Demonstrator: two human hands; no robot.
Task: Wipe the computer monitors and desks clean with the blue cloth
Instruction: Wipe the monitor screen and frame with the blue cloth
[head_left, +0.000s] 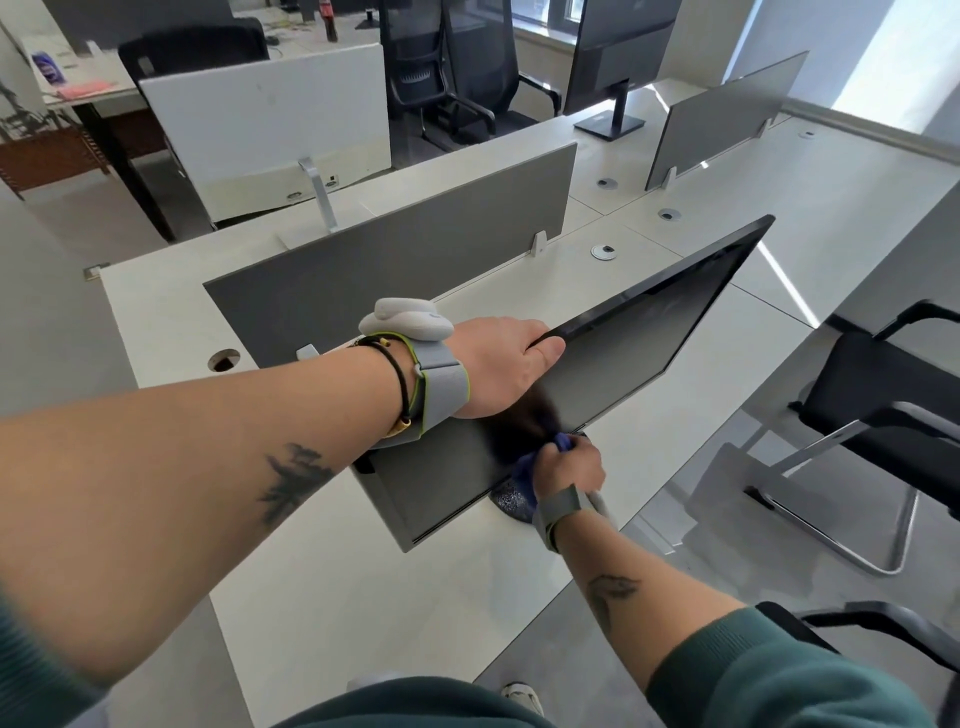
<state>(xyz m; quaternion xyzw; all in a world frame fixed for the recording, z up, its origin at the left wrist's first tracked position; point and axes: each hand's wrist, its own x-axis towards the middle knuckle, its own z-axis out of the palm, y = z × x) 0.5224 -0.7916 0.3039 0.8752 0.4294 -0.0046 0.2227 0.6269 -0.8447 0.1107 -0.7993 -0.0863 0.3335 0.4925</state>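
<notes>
Monitor (597, 364) top edge gripped by left hand (511, 364); blue cloth (540, 462) clenched in right hand (569, 467) at bottom bezel. Desk (363, 571), far monitor (618, 57) judged unwiped.

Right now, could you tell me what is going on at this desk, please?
A person is cleaning a monitor on a white desk. The left hand grips the monitor's top edge to steady it, while the right hand holds the blue cloth bunched at the screen's lower edge, by the stand. A grey divider stands behind the monitor.
</notes>
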